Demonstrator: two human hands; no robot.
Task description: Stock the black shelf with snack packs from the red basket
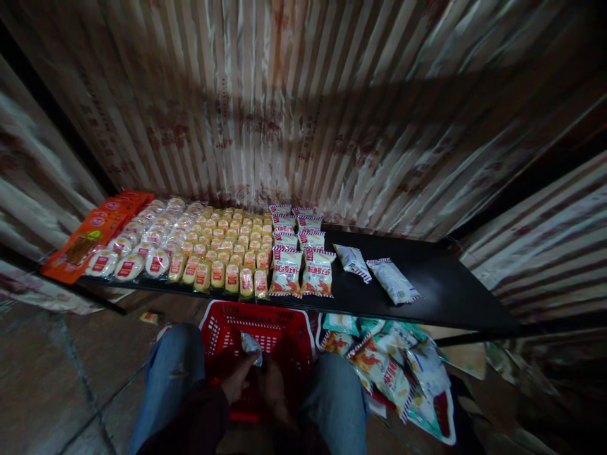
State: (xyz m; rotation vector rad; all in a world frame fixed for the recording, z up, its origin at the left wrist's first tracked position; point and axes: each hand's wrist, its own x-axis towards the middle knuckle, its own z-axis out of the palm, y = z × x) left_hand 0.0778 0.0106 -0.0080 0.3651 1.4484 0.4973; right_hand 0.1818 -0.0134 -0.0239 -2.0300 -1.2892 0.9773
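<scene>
Both my hands are low between my knees, over a red plastic basket (227, 328). My left hand (238, 378) and my right hand (271, 385) are closed together around a small snack packet (251, 345) that sticks up from my fingers. On the black table (450, 291) ahead lie neat rows of packets: red-white-blue snack bags (302, 253), small yellow packets (232, 246), round white cakes (142, 243) and orange flat packs (95, 230). Two snack bags (374, 272) lie loose, face down, to the right of the rows.
A large bag of more snack packets (393, 366) lies on the floor at my right knee. Striped sheeting (303, 114) hangs behind and beside the table. A small packet (150, 317) lies on the stone floor under the table's left end.
</scene>
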